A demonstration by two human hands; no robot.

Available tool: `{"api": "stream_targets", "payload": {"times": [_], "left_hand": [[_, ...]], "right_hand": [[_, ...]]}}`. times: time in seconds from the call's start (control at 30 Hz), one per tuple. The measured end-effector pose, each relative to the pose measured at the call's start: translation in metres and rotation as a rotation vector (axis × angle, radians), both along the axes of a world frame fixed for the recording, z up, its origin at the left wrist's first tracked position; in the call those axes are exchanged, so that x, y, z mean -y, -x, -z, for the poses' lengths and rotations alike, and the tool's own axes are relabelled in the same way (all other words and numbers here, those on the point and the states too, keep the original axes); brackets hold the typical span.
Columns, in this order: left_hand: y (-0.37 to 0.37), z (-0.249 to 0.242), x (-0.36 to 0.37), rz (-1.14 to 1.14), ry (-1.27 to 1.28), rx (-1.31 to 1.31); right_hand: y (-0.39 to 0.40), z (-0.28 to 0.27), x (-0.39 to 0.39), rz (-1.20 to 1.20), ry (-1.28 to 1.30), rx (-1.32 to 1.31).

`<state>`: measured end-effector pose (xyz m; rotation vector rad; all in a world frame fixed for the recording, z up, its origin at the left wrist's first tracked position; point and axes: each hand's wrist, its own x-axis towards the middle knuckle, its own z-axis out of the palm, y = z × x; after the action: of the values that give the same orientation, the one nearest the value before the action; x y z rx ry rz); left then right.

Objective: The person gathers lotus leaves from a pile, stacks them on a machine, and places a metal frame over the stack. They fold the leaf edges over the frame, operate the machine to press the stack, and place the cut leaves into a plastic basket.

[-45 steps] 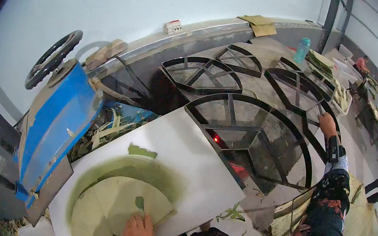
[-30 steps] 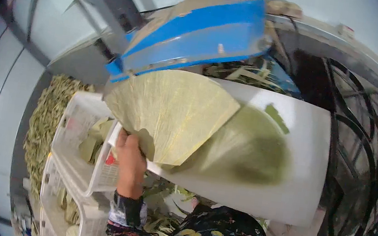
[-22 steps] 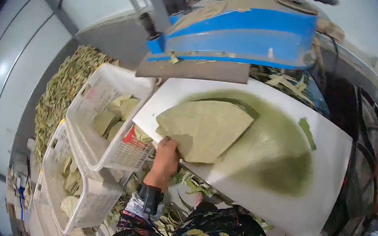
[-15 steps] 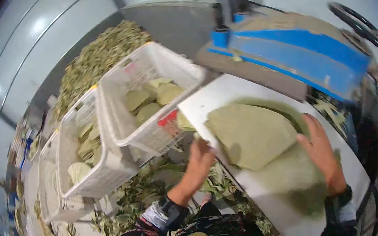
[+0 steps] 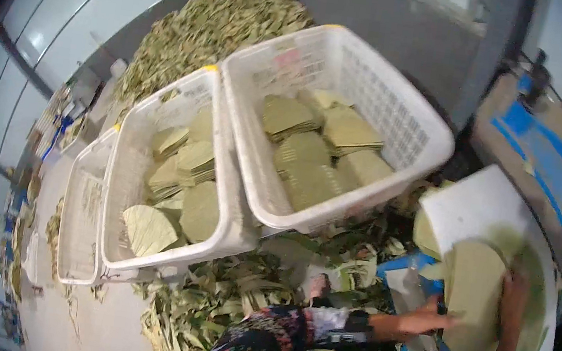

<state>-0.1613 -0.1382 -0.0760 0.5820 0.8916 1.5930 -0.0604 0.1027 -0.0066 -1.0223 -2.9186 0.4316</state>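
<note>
A stack of cut green leaves (image 5: 471, 286), rounded at the top, lies on the white board (image 5: 480, 202) at the right, over its near left edge. My left hand (image 5: 427, 320) reaches to the stack's left side with fingers stretched out, the tips right at the edge. Along the stack's right side is my right hand (image 5: 513, 298), its fingers blurred by motion and partly hidden. Another small bunch of cut leaves (image 5: 426, 234) shows beside the board's left corner.
White plastic baskets stand to the left: one (image 5: 403, 110) nearest the board and a second (image 5: 219, 238) beside it, both holding leaf stacks. Behind them rises a big leaf heap (image 5: 223, 19). Leaf scraps (image 5: 230, 289) cover the floor. A blue machine (image 5: 558, 169) borders the board.
My view has swung left, so the baskets now fill the middle. My left hand has come from beside the basket to the stack's left edge. My right hand stays by its right side.
</note>
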Motion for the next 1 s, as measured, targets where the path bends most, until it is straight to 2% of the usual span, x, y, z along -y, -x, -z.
{"api": "stream_targets", "payload": {"times": [0.03, 0.07, 0.1, 0.13, 0.17, 0.2, 0.27, 0.3, 0.37, 0.4, 0.43, 0.47, 0.5, 0.53, 0.6, 0.67, 0.7, 0.73, 0.8, 0.83, 0.87, 0.93, 1.0], "left_hand": [[0.013, -0.005, 0.008, -0.032, 0.009, 0.020], [0.025, -0.016, 0.015, -0.007, 0.154, -0.016], [0.034, -0.021, 0.020, 0.029, 0.301, -0.052], [0.046, -0.012, 0.026, 0.013, 0.307, -0.040], [0.055, 0.000, 0.031, -0.022, 0.180, 0.071], [0.062, 0.006, 0.038, -0.058, 0.050, 0.178], [0.088, -0.012, 0.061, -0.154, 0.112, 0.112], [0.102, -0.022, 0.076, -0.240, 0.175, 0.045], [0.122, -0.033, 0.110, -0.313, 0.095, 0.069], [0.129, -0.039, 0.128, -0.354, 0.012, 0.091], [0.134, -0.048, 0.147, -0.383, 0.011, 0.092], [0.141, -0.060, 0.168, -0.441, 0.052, -0.084], [0.148, -0.070, 0.190, -0.492, 0.104, -0.262], [0.154, -0.079, 0.211, -0.508, 0.120, -0.276], [0.162, -0.097, 0.253, -0.549, 0.155, -0.568], [0.176, -0.115, 0.299, -0.619, 0.215, -0.496], [0.185, -0.116, 0.324, -0.709, 0.279, -0.562], [0.196, -0.116, 0.351, -0.798, 0.342, -0.627], [0.224, -0.129, 0.403, -0.903, 0.400, -0.404], [0.239, -0.126, 0.426, -1.015, 0.384, -0.411], [0.257, -0.120, 0.452, -1.128, 0.367, -0.416], [0.295, -0.115, 0.508, -1.188, 0.450, -0.469], [0.333, -0.103, 0.564, -1.231, 0.361, -0.488]], "right_hand": [[-0.022, 0.027, 0.002, -0.119, -0.200, 0.002], [-0.035, 0.049, -0.003, -0.239, -0.400, -0.007], [-0.018, 0.043, 0.017, -0.264, -0.392, 0.000], [-0.001, 0.023, 0.055, -0.003, -0.225, 0.022], [0.012, 0.013, 0.079, 0.264, -0.058, 0.045], [0.010, 0.025, 0.082, 0.251, -0.055, 0.051], [0.003, 0.056, 0.080, 0.081, -0.184, 0.037], [0.018, 0.050, 0.091, 0.053, -0.182, 0.033], [0.057, 0.026, 0.135, 0.219, 0.294, -0.231], [0.065, 0.023, 0.148, 0.194, 0.299, -0.229], [0.071, 0.019, 0.157, 0.001, 0.317, -0.332], [0.079, 0.016, 0.168, -0.190, 0.339, -0.441], [0.091, 0.009, 0.184, -0.210, 0.356, -0.448], [0.104, -0.001, 0.202, -0.144, 0.391, -0.374], [0.117, -0.002, 0.222, -0.084, 0.433, -0.297], [0.131, 0.010, 0.240, -0.123, 0.540, -0.208], [0.134, 0.026, 0.238, -0.243, 0.623, -0.240], [0.138, 0.025, 0.246, -0.251, 0.620, -0.242], [0.143, 0.022, 0.266, -0.326, 0.817, 0.001], [0.140, 0.055, 0.259, -0.362, 0.745, 0.013], [0.140, 0.060, 0.266, -0.362, 0.742, 0.013], [0.149, 0.066, 0.287, -0.367, 0.783, 0.041], [0.152, 0.095, 0.299, -0.344, 0.814, 0.041]]}}
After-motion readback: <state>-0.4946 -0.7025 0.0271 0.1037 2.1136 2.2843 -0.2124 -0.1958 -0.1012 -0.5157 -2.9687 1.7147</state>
